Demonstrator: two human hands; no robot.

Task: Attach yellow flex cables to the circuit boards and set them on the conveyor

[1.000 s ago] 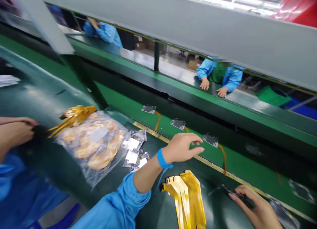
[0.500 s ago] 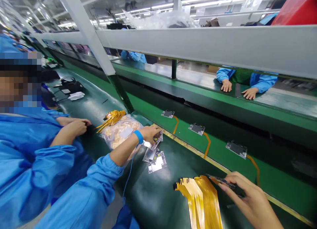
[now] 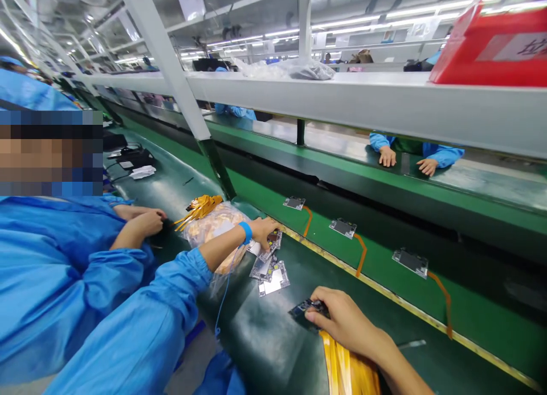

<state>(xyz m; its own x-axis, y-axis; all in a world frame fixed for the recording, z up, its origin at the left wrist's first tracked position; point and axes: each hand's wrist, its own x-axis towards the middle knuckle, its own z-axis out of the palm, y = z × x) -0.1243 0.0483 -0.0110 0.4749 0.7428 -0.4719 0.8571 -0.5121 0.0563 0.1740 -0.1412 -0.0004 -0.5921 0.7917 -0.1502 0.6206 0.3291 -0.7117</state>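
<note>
My left hand (image 3: 264, 231), with a blue wrist strap (image 3: 245, 233), reaches over a small pile of circuit boards (image 3: 273, 281). Its fingers are spread, with the thumb down near the top board. My right hand (image 3: 337, 315) grips a dark circuit board (image 3: 305, 312) between thumb and fingers, tilted above the green mat. Just below that hand lies a bundle of orange flat flex cables (image 3: 342, 366), its upper end hidden. Three boards (image 3: 410, 262) with orange flex tails lie in a row on the green belt (image 3: 380, 281).
A clear bag (image 3: 216, 229) and more flex cables (image 3: 200, 206) lie beyond my left forearm. At left sits a co-worker in blue (image 3: 64, 269); another person's hands (image 3: 387, 155) rest across the line. A red bin (image 3: 504, 47) stands on the shelf. A thin strip (image 3: 412, 343) lies right of my wrist.
My right hand has moved left with its board, from beside the cables to above their upper end. My left hand's fingers have spread over the pile. The view has tilted up slightly.
</note>
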